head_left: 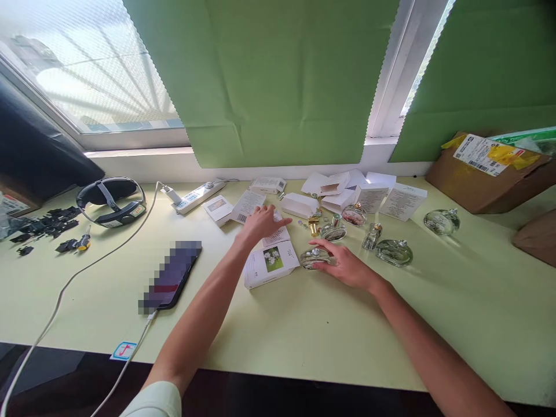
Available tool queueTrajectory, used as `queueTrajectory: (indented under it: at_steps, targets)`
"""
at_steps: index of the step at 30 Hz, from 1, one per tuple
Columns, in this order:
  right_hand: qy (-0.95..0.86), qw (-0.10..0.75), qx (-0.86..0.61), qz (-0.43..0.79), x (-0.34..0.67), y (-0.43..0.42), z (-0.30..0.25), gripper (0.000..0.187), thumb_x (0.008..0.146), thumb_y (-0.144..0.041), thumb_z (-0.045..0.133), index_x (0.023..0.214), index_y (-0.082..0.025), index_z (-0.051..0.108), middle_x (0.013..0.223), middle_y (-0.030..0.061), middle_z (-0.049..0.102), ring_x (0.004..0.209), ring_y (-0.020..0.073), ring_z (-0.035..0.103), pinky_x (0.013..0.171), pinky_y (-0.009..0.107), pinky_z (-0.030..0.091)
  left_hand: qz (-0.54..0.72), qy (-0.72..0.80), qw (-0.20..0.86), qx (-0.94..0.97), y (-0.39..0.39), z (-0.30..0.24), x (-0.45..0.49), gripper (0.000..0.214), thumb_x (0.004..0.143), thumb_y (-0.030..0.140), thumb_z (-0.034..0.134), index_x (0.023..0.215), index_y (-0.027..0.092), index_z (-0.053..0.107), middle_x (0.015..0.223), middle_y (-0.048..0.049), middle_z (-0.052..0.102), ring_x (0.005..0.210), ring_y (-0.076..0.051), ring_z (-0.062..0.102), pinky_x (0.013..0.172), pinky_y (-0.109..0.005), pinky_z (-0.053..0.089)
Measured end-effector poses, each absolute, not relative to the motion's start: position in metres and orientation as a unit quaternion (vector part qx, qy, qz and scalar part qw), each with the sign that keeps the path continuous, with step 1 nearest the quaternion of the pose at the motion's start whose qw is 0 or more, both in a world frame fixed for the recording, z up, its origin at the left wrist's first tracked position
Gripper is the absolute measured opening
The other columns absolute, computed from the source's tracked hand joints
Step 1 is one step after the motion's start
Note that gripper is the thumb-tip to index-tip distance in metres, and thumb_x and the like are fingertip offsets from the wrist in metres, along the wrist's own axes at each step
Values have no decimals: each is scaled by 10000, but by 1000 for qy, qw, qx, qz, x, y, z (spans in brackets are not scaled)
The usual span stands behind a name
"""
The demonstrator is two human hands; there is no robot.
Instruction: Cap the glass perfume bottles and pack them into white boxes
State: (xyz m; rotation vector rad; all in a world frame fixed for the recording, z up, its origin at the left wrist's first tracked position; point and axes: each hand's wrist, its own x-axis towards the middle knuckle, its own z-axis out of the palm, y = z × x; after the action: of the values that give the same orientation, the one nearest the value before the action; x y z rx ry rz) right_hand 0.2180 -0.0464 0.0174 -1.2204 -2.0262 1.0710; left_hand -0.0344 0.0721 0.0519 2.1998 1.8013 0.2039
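Observation:
My left hand (262,223) lies flat with its fingers stretched out on a white box (278,234) near the middle of the pale green table (304,324). In front of that box sits another white box with a flower picture (270,263). My right hand (344,263) curls around a round clear glass perfume bottle (313,258) lying on the table, thumb and fingers on either side of it. More glass bottles stand just beyond: one with a silver cap (333,230), a pinkish one (354,215), a small narrow one (372,236) and a greenish round one (394,252).
Several open white boxes (347,191) lie at the back by the window. Another round bottle (441,221) and a brown cardboard parcel (482,174) are at the right. At the left lie a phone (171,275) on a cable, a power strip (197,196), a black headset (110,201) and small black parts (47,223).

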Motion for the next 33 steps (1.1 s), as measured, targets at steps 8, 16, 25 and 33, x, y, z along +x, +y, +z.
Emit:
queueTrajectory:
  at_steps: [8, 16, 25, 33]
  targets:
    - [-748, 269, -456, 400, 218, -46, 17, 550, 882, -500, 625, 1384, -308, 511, 1289, 41, 660, 1256, 273, 566, 1051, 438, 437, 115, 599, 244, 754, 75, 58, -37, 644, 766, 481, 560, 1325, 177, 463, 1293, -158, 571, 1235, -340, 526, 980, -442, 459]
    - [-744, 264, -466, 401, 219, -46, 18, 554, 892, -507, 606, 1403, -328, 491, 1384, 47, 594, 1327, 250, 504, 1070, 414, 412, 304, 338, 645, 614, 69, 70, -75, 904, 653, 544, 514, 1473, 240, 282, 1201, -115, 662, 1010, -371, 668, 729, -463, 537]
    - [-743, 261, -469, 399, 219, -47, 20, 558, 893, -501, 603, 1408, -318, 493, 1358, 61, 616, 1311, 267, 524, 1076, 449, 408, 265, 366, 602, 658, 63, 75, -70, 908, 726, 632, 353, 1512, 197, 222, 1301, -151, 619, 1087, -380, 645, 775, -501, 551]
    - [-750, 272, -455, 396, 219, -45, 17, 571, 876, -517, 623, 1392, -297, 516, 1221, 52, 687, 1176, 270, 616, 1048, 466, 445, 89, 545, 264, 791, 78, 83, -69, 596, 806, 544, 536, 1340, 289, 461, 1273, -77, 570, 1076, -255, 598, 896, -387, 502]
